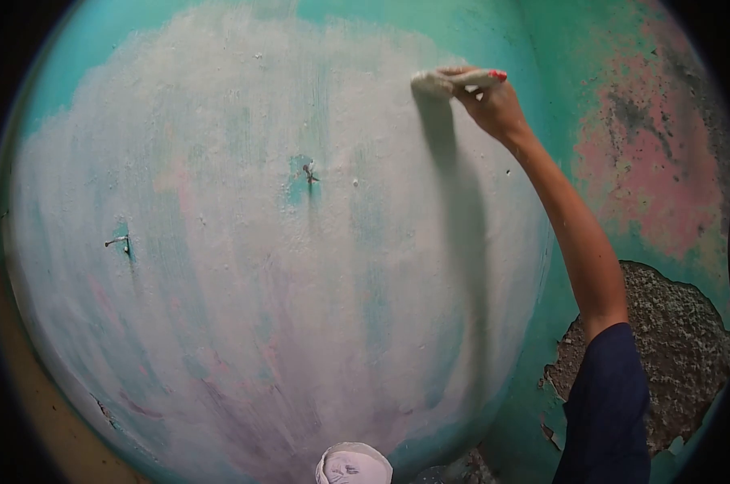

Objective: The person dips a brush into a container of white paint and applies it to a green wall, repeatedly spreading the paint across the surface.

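High on the right side of the wall, my right hand is closed around a paintbrush. The brush is smeared with white paint and has a red handle end. Its bristles point left and touch the wall, or lie very close to it. White paint covers much of the turquoise surface in streaks. At the bottom centre is a pot of white paint, cut off by the frame edge; what supports it is hidden. My left hand is outside the picture.
A bent nail sticks out mid-wall, and another nail juts out at the left. To the right, an adjoining wall has peeling paint and a broken plaster patch beside my sleeve.
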### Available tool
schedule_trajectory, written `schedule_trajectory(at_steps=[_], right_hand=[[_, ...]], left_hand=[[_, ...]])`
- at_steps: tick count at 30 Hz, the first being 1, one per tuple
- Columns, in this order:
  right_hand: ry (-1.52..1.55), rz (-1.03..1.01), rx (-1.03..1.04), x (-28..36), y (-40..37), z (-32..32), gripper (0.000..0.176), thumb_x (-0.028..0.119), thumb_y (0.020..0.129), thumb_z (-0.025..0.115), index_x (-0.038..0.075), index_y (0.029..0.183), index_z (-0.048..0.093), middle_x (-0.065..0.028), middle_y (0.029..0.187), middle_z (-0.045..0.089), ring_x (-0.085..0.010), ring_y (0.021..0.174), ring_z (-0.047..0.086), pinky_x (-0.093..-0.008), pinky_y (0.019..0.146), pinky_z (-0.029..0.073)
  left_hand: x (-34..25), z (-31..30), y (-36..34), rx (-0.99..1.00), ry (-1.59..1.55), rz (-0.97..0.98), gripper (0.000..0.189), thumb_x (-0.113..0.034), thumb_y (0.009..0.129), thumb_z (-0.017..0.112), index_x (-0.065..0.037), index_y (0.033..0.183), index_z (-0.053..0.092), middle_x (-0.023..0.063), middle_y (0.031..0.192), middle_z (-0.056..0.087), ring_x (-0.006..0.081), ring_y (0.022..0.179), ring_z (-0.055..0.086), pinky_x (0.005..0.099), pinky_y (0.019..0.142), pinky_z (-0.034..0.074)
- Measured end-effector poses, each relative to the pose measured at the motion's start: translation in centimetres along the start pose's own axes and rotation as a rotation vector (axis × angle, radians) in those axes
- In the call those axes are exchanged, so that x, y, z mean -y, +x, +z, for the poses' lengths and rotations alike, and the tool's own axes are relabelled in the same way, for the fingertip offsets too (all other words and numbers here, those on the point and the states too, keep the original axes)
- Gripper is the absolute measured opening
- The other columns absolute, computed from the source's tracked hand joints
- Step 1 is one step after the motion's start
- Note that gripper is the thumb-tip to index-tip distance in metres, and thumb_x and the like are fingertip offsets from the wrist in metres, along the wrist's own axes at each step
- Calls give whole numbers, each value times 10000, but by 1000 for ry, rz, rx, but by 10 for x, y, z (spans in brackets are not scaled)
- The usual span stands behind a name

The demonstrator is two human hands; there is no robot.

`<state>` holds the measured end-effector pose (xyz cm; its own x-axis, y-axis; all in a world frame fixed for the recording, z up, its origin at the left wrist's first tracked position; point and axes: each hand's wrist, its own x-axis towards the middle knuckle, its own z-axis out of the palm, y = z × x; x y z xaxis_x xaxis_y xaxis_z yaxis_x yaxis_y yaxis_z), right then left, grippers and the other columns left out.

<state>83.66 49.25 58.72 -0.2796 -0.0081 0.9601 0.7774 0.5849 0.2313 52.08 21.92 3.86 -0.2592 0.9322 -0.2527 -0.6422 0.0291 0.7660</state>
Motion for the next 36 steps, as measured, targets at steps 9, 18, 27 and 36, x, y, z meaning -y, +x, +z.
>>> schedule_trajectory(at_steps=[9, 18, 27, 36], right_hand=[[-106, -280, 119, 79, -188, 28, 297, 176, 768, 699, 147, 1062, 724, -57, 939, 721, -213, 814, 686, -333, 688, 550], [103, -179, 494, 74, -240, 26, 227, 148, 775, 703, 106, 997, 729, -67, 929, 714, -208, 795, 666, -333, 698, 537], [97, -136, 3, 51, -80, 23, 215, 185, 825, 705, 157, 1037, 729, -40, 944, 720, -192, 743, 663, -291, 627, 514], [42, -215, 191, 119, -267, 38, 300, 121, 749, 665, 106, 1045, 709, -46, 898, 693, -218, 781, 655, -308, 660, 526]], left_hand=[[-7, -2, -14, -61, 86, -49, 550, -76, 844, 617, -28, 1360, 432, 100, 1247, 546, 233, 1107, 554, 344, 906, 472], [-1, -15, -15, -165, 72, -89, 602, -39, 811, 644, -35, 1374, 432, 82, 1220, 558, 220, 1092, 550, 333, 892, 471], [5, -12, -19, -201, 64, -68, 658, -63, 785, 677, -54, 1390, 421, 78, 1206, 551, 191, 988, 569, 276, 747, 495], [-11, -4, -31, -243, 86, -77, 720, -71, 778, 673, -33, 1426, 362, 112, 1319, 476, 253, 1172, 491, 367, 943, 439]])
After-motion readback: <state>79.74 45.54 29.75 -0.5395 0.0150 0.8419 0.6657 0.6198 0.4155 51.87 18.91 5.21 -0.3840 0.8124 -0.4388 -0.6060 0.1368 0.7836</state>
